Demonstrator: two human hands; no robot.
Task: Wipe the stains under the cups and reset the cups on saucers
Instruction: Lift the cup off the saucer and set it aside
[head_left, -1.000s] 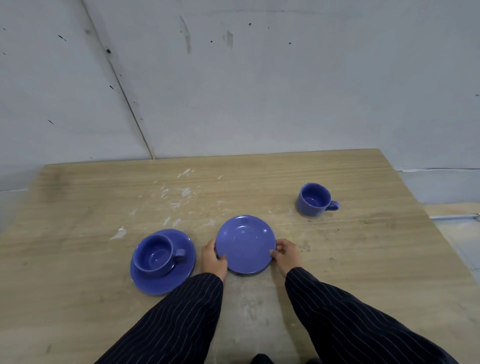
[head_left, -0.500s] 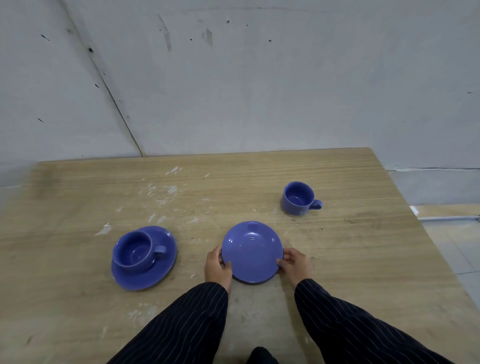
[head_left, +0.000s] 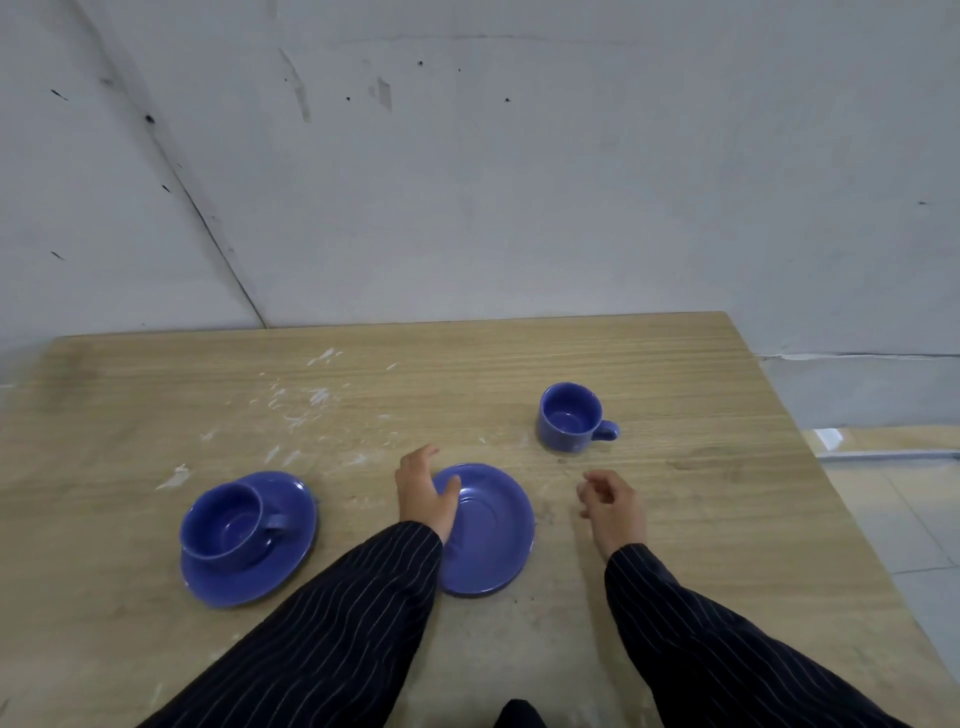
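Left hand fingers: the left hand (head_left: 423, 491) is spread loosely and holds nothing; its thumb side lies over the left rim of the empty saucer (head_left: 485, 530), the fingers (head_left: 418, 457) reaching past it toward the upper part of the frame.
Right hand fingers: the right hand (head_left: 613, 501) is half curled and empty, clear of the saucer's right edge, over bare table (head_left: 727, 519).
What has changed: half a second ago both hands pinched the saucer at its left and right rims; now both have let go, and the saucer lies flat in the lower centre of the frame.
Meaning for the task: judged from this, the saucer is set down and ready to take its cup; the right hand seems on its way to the loose cup (head_left: 569, 418).
Loose cup: stands upright, mouth up, on the table in the right centre, up and right of the empty saucer and apart from it.
Loose cup's direction: its handle (head_left: 605, 430) points to the right of the frame; its long axis runs straight up through the open mouth.
Seated cup: the left cup (head_left: 228, 522) already sits on its saucer (head_left: 249, 566) at lower left, handle to the right.
Stains: white smears (head_left: 291, 410) remain on the table, upper left of the hands.
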